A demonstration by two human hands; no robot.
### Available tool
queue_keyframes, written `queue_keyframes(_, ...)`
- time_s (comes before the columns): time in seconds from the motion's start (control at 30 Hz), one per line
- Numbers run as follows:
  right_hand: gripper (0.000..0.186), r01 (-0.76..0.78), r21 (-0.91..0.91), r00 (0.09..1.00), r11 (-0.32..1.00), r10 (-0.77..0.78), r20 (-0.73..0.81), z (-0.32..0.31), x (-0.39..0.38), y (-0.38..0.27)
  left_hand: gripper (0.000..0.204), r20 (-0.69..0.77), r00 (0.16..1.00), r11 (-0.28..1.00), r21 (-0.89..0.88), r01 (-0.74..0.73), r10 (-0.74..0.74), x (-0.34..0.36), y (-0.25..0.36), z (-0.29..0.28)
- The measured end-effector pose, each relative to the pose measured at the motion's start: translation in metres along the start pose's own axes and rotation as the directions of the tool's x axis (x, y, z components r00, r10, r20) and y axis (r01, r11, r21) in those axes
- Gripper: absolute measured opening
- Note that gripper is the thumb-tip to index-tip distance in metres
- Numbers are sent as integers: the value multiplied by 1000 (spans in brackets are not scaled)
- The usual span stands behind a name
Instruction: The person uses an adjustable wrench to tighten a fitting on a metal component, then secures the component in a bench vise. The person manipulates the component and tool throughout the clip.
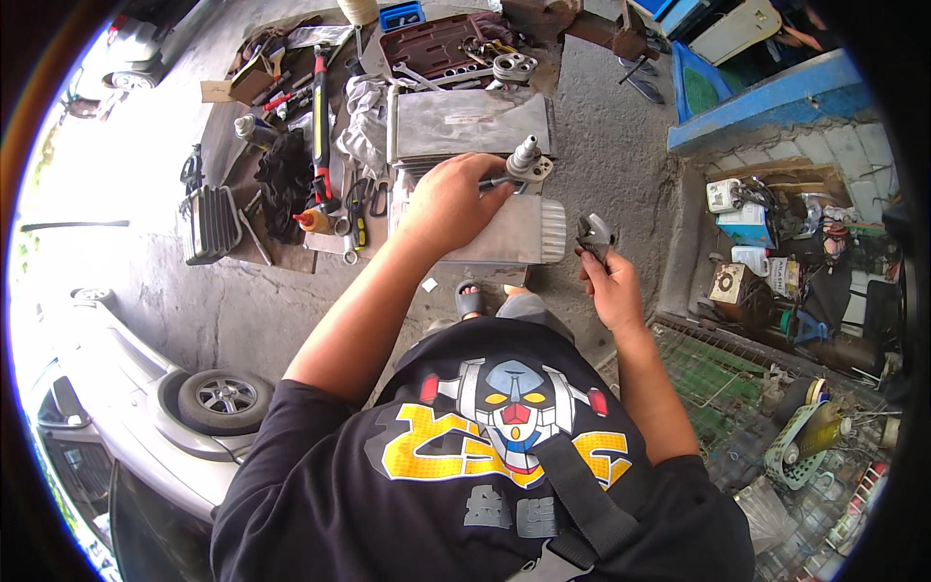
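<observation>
My left hand (456, 199) is closed around a dark, narrow piece beside a silver stepped fitting (527, 150) with a holed flange, just above a silver finned metal block (524, 233). The fingers partly hide what it grips. Another flat silver unit (470, 121) lies behind it. My right hand (609, 281), off to the right of the block, holds a metal jawed hand tool (596, 233) upright in its fingers. A white rag (364, 121), a long black-and-red tool (321, 136), an orange-capped bottle (312, 221) and several wrenches (351, 247) lie to the left of the units.
A brown tool case (436, 44), dark cloths (283, 184) and another finned part (208, 223) share the work surface. A blue-painted ledge (776, 97) and cluttered containers (742, 291) are at right, above a wire mesh (708, 378). A silver car (145, 417) stands at lower left.
</observation>
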State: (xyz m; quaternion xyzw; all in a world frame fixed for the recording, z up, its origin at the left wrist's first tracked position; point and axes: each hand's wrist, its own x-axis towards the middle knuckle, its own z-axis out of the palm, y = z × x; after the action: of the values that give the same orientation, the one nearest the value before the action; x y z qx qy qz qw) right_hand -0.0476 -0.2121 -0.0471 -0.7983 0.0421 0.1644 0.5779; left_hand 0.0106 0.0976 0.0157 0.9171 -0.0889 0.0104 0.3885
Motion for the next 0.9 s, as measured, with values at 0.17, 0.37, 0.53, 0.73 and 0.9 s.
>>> queue_keyframes(0.17,26,23,-37,1000,999,-23,-13,-4,6,-10,29,-19,999,998,62,31,-30,-3,2,4)
queue_keyframes(0.37,24,28,-35,999,999,-29,-15,-5,11,-13,33,19,998,995,78,65,-66,-3,3,4)
queue_keyframes(0.53,27,-10,42,999,999,9,41,-2,12,-18,52,92,987,990,64,126,-131,-7,4,-7)
queue_keyframes(0.73,46,-57,207,997,977,43,69,16,11,-28,110,161,974,939,279,-201,161,-44,-12,-35)
queue_keyframes(0.9,48,-83,176,991,981,62,121,14,25,-34,111,129,981,940,292,-178,146,-51,-19,-31)
